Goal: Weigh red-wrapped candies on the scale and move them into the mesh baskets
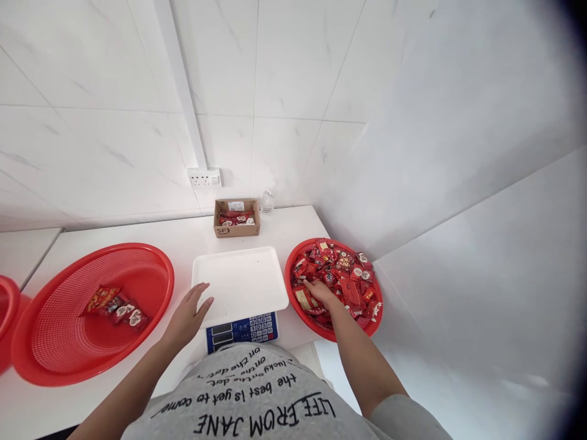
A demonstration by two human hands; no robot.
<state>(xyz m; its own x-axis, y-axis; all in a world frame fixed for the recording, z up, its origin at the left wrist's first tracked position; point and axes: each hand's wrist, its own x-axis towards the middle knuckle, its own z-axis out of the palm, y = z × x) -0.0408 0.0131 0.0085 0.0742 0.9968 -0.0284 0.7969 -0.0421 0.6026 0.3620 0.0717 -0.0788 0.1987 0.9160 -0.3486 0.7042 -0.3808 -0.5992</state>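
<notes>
My left hand (186, 318) hovers at the left edge of a white plastic tray (238, 281), its fingers apart and nothing in them. The tray lies bare on top of a weighing scale with a blue keypad panel (243, 330). On the right, my right hand (321, 292) reaches into a round red basket (293, 311) heaped with small red snack packets (351, 290). It touches the packets near the basket's left side. Its fingers are partly hidden, and I cannot tell whether they grip a packet.
A large red basket (151, 256) on the left holds a few red packets (117, 308). Behind the tray stand a small cardboard box (236, 230) of packets and a clear plastic bottle (268, 201). Another red basket (9, 318) shows at the far left. Walls bound the table behind and right.
</notes>
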